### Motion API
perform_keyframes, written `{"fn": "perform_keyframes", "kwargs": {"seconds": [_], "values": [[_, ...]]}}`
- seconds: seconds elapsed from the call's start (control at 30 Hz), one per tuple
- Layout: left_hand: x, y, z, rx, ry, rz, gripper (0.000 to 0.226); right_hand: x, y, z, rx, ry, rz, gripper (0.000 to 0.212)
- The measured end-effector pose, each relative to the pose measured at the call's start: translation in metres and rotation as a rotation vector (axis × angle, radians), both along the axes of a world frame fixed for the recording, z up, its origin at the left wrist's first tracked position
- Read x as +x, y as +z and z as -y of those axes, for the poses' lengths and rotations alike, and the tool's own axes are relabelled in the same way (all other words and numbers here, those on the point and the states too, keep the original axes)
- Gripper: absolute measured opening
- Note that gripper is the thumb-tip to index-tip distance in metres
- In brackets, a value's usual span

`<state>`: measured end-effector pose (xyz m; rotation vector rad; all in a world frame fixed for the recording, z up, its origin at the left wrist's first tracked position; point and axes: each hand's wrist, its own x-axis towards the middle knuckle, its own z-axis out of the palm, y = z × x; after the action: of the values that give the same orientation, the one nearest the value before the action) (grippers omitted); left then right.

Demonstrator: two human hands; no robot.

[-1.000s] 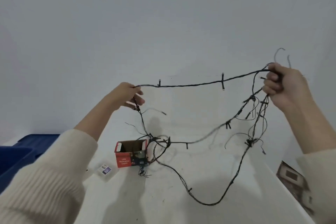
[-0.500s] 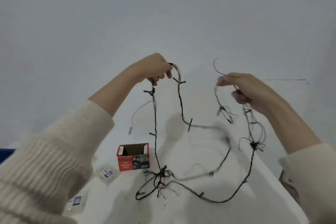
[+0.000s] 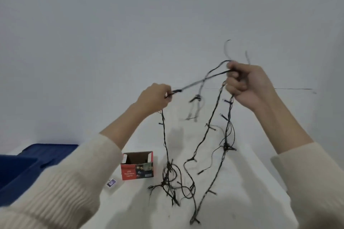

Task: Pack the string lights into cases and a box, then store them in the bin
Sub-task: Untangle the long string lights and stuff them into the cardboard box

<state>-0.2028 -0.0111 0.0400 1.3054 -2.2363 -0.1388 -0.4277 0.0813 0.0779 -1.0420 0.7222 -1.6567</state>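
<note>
A long black string of lights hangs in loops above the white table, its lower tangle resting on the surface. My right hand is raised and grips several gathered strands in a fist. My left hand pinches the wire a short way to the left, with a taut stretch running between the two hands. A small red cardboard box stands open on the table below my left forearm. The blue bin sits at the left edge.
A small clear case with a label lies on the table just left of the red box. A plain grey wall rises behind the table. The table's right edge drops away near my right sleeve.
My right hand has risen and closed into a fist on the gathered strands. My left hand dropped lower and drew a short stretch of wire taut. The bin has come back into view.
</note>
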Motion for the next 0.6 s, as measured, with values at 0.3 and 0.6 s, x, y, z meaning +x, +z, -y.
{"fn": "perform_keyframes", "kwargs": {"seconds": [0.3,0.6], "values": [[0.065,-0.045,0.024,0.275,0.132,-0.209,0.032,-0.066,-0.004,-0.009,-0.001,-0.279,0.091,0.015],[0.007,0.038,-0.004,0.083,-0.082,-0.196,0.043,-0.042,-0.033,0.008,0.173,-0.374,-0.252,0.026]]}}
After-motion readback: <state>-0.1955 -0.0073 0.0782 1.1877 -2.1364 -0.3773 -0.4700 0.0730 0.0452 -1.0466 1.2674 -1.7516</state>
